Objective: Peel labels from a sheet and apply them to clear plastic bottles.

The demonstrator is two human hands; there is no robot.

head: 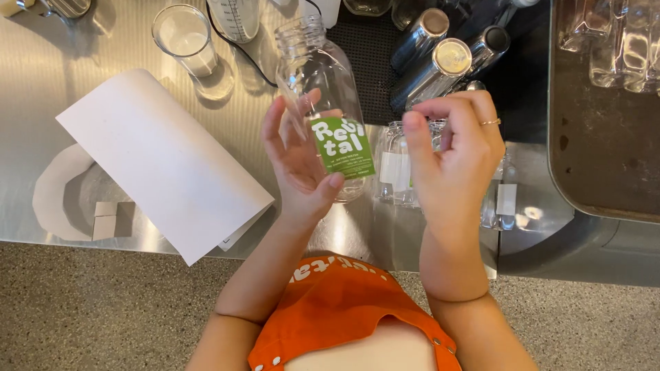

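The steel bench runs under everything, with a white sheet lying near its front edge on my left side. Above the bench's middle I hold a clear plastic bottle tilted, neck away from me. My left hand cradles it, thumb pressing the green label flat against its side. My right hand hovers just beside, fingers curled, pinching nothing I can see. To do this well, I'd smooth the label outward from its centre and keep its edges square.
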